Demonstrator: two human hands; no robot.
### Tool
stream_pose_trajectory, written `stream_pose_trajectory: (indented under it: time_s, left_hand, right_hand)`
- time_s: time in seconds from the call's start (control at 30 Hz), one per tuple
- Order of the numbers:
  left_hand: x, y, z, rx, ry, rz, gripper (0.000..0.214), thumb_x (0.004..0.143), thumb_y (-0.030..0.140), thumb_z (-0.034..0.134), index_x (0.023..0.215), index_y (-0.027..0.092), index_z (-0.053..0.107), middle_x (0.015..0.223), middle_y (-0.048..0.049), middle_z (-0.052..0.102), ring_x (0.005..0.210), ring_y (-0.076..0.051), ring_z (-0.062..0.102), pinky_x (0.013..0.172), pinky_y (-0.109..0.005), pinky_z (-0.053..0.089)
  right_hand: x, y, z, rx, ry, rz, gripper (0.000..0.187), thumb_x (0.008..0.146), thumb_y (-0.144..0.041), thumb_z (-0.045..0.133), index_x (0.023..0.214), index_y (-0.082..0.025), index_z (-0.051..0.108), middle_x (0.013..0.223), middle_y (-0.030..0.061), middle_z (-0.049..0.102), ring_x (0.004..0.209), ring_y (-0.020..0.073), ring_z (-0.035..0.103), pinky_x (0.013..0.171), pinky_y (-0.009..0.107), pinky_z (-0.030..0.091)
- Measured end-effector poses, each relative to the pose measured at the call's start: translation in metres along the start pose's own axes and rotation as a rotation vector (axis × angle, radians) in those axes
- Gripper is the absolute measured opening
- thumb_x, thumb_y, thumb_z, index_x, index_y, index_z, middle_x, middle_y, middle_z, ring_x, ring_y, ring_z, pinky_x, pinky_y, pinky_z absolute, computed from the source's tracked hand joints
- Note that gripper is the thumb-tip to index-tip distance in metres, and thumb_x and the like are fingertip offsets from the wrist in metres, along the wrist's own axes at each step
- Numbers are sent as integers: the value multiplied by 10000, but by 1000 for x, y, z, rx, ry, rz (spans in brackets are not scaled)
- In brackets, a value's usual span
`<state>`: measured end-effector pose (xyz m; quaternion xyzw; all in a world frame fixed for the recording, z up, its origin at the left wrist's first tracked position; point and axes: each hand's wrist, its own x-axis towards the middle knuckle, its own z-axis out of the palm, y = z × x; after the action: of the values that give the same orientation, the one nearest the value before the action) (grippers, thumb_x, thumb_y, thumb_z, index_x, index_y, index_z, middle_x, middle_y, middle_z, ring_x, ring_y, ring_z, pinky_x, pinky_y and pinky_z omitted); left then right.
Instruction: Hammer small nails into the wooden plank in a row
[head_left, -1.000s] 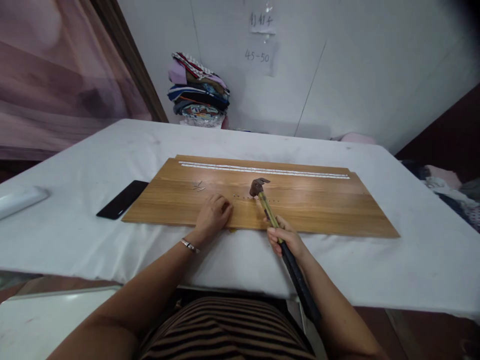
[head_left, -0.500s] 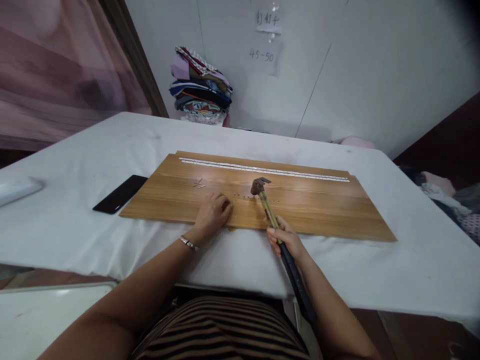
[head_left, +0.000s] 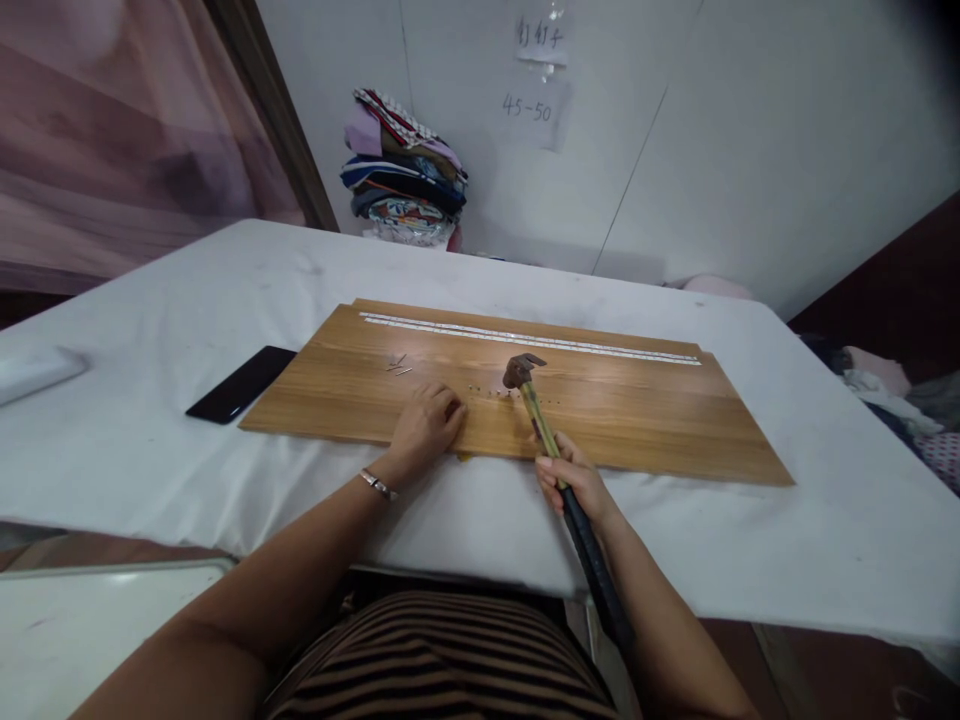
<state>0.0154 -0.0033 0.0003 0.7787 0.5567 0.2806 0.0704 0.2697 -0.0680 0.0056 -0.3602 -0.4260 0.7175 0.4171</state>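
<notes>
My right hand (head_left: 571,474) is wrapped round the handle of a claw hammer (head_left: 536,415), at the board's near edge. The hammer's rusty head is over the middle of the wooden board (head_left: 637,410), close to a row of small nails (head_left: 501,393) in its surface. I cannot tell whether the head touches a nail. My left hand (head_left: 427,425) rests on the board left of that row, its fingers curled together; anything inside them is hidden. A few loose nails (head_left: 400,366) lie on the board beyond my left hand.
Two white printed strips (head_left: 525,338) run along the board's far side. A black phone (head_left: 240,385) lies left of the board on the white-covered table (head_left: 150,450). Folded clothes (head_left: 405,170) are stacked by the wall, and a white object (head_left: 37,375) sits far left.
The view has shifted very slightly. Both hands and the hammer stay in nearly the same place, with the hammer head still low over the row of nails.
</notes>
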Motion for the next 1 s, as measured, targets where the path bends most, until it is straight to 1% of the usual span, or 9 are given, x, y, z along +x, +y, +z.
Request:
stream_pose_trajectory:
  time_s: [0.2,0.4,0.6,0.8,1.0]
  left_hand:
    - [0,1,-1,7,-4,-3,141,891,263,536,794,192,610,882,-64,622,879,-218,574,835,-374,464]
    - [0,1,0,3,-7,-7,149,887,275,541,786,194,614,874,-63,621,870,-215,575,824,-369,464]
    - [0,0,0,3,-21,-19,158,892,279,526,798,194,621,885,-61,624,895,-215,571,853,-371,458]
    - [0,0,-1,1,-22,-21,155,893,282,527,803,192,617,894,-63,619,899,-216,570,849,-367,457]
    - [1,-1,0,8,-23,-15,167,893,290,523,807,189,624,887,-67,621,899,-222,570,852,-377,455]
  right_hand:
    - [0,0,1,-4,15,10,385,771,-358,698,1065,-190,513,526,-120,473,284,52,362,258,168,312]
    - [0,0,1,12,21,-13,385,765,-343,692,1068,-187,514,523,-121,471,280,50,364,254,163,303]
    - [-1,0,1,10,29,24,399,752,-347,697,1065,-183,511,522,-121,468,285,56,369,251,170,316]
    - [0,0,0,14,27,1,411,750,-360,700,1073,-191,509,523,-124,460,284,52,350,254,174,305]
    - [0,1,-1,-2,17,30,407,755,-358,701,1071,-187,510,527,-120,470,288,57,368,263,178,307]
